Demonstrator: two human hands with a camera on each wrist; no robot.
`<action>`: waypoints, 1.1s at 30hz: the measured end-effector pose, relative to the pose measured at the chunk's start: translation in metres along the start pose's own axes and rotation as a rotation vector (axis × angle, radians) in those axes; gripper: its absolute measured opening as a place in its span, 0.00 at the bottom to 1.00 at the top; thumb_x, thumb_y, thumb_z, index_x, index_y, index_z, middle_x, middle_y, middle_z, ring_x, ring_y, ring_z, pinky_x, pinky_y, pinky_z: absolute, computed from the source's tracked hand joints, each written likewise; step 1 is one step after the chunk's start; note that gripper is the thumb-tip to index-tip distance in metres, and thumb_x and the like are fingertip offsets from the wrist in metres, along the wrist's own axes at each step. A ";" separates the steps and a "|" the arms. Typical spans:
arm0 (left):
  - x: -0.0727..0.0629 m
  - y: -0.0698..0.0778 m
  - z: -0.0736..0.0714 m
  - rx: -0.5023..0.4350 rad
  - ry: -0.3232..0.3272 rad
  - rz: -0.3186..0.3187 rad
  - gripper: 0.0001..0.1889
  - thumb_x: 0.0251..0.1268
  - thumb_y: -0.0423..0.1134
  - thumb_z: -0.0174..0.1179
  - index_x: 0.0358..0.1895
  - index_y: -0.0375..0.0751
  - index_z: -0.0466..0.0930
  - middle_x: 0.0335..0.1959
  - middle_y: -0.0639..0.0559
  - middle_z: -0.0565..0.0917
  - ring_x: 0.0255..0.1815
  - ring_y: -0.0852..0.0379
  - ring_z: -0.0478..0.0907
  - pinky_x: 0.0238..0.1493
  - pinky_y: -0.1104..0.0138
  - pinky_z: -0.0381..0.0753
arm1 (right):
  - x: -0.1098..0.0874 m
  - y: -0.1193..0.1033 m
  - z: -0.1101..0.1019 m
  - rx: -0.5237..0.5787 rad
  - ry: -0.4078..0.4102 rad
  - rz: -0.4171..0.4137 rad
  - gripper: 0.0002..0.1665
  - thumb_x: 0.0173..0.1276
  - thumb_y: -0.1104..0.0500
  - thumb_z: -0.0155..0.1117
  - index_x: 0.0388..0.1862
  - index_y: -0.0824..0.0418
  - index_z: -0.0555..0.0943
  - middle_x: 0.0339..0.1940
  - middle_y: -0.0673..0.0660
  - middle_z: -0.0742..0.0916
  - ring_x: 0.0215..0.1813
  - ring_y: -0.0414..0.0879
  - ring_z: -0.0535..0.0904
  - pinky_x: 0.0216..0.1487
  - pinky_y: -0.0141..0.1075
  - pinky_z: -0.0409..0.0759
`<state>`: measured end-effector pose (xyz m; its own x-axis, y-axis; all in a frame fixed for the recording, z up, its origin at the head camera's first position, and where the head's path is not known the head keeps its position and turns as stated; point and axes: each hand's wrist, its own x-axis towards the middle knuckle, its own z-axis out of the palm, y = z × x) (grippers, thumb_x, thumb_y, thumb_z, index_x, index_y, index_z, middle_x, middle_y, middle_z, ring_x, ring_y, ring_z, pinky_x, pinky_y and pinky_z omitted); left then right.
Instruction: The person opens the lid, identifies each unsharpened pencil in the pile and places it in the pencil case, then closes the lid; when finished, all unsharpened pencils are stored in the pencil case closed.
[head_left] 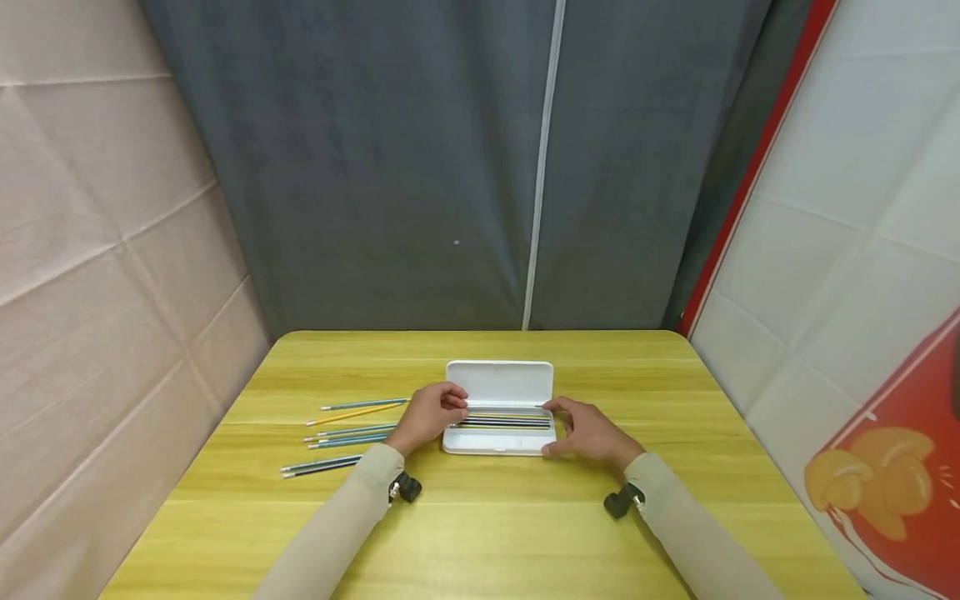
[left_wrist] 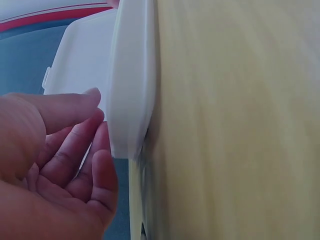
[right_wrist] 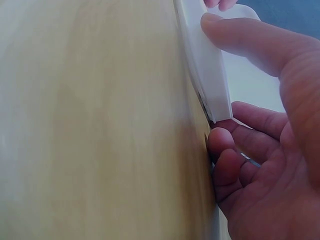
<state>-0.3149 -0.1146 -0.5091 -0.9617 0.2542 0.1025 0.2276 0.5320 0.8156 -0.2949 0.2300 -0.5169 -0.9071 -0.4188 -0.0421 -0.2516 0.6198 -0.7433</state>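
Note:
A white pencil case (head_left: 498, 445) lies with its lid (head_left: 501, 382) raised. Several pencils (head_left: 506, 422), dark and yellow, lie lengthwise inside. My left hand (head_left: 432, 410) is at the case's left end, thumb and fingertips together above the rim, pinching what looks like a pencil; its dark tip (head_left: 538, 407) shows by the hinge, and the fingers hide the rest. With my right hand (head_left: 591, 432) I hold the case's right end, the thumb (right_wrist: 215, 31) on its front wall and the fingers bent around the far corner. Neither wrist view shows the pencils.
Left of the case several loose pencils lie on the yellow wooden table (head_left: 517, 533): a yellow pencil (head_left: 352, 413), blue-green pencils (head_left: 348, 437) and dark pencils (head_left: 322, 466), partly behind the left forearm. A grey curtain (head_left: 390, 183) hangs behind the table.

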 end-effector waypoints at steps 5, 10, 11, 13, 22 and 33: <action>-0.004 -0.006 -0.006 -0.063 -0.013 -0.011 0.12 0.70 0.37 0.72 0.53 0.45 0.85 0.43 0.54 0.88 0.44 0.58 0.86 0.49 0.64 0.87 | 0.000 0.000 0.000 0.005 -0.002 0.000 0.47 0.53 0.44 0.88 0.71 0.50 0.77 0.27 0.50 0.76 0.31 0.44 0.71 0.32 0.35 0.71; -0.012 -0.010 -0.013 -0.087 -0.027 -0.020 0.11 0.70 0.40 0.72 0.52 0.46 0.85 0.44 0.53 0.88 0.45 0.57 0.85 0.48 0.65 0.86 | -0.001 -0.001 -0.001 0.004 -0.004 0.003 0.47 0.54 0.44 0.88 0.71 0.50 0.77 0.26 0.50 0.76 0.31 0.44 0.70 0.32 0.35 0.70; -0.014 -0.010 -0.015 -0.088 -0.029 -0.025 0.11 0.70 0.40 0.72 0.52 0.46 0.86 0.44 0.53 0.88 0.45 0.57 0.85 0.48 0.64 0.85 | -0.001 -0.001 -0.001 0.002 -0.004 0.004 0.47 0.54 0.44 0.88 0.71 0.50 0.77 0.26 0.50 0.76 0.31 0.44 0.70 0.32 0.35 0.70; -0.017 -0.010 -0.018 -0.091 -0.033 -0.039 0.11 0.71 0.41 0.71 0.52 0.47 0.86 0.45 0.54 0.88 0.46 0.58 0.85 0.49 0.64 0.85 | -0.001 -0.001 -0.001 -0.001 -0.005 0.006 0.47 0.53 0.43 0.88 0.71 0.50 0.77 0.26 0.50 0.76 0.31 0.44 0.70 0.32 0.35 0.70; -0.030 -0.011 -0.033 -0.110 -0.041 -0.055 0.11 0.73 0.39 0.69 0.54 0.43 0.87 0.45 0.53 0.88 0.46 0.56 0.84 0.50 0.61 0.84 | 0.001 0.001 -0.001 -0.001 0.008 0.000 0.48 0.51 0.42 0.89 0.70 0.50 0.78 0.27 0.51 0.77 0.32 0.46 0.72 0.34 0.36 0.71; -0.054 -0.021 -0.054 -0.077 0.011 -0.089 0.15 0.73 0.40 0.70 0.57 0.40 0.85 0.47 0.53 0.88 0.47 0.56 0.84 0.53 0.60 0.83 | 0.000 0.001 -0.001 0.016 -0.003 0.010 0.48 0.52 0.42 0.89 0.70 0.50 0.78 0.27 0.51 0.77 0.31 0.45 0.72 0.32 0.35 0.72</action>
<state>-0.2762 -0.1831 -0.5013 -0.9794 0.1992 0.0337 0.1290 0.4883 0.8631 -0.2955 0.2318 -0.5168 -0.9085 -0.4147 -0.0518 -0.2371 0.6136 -0.7531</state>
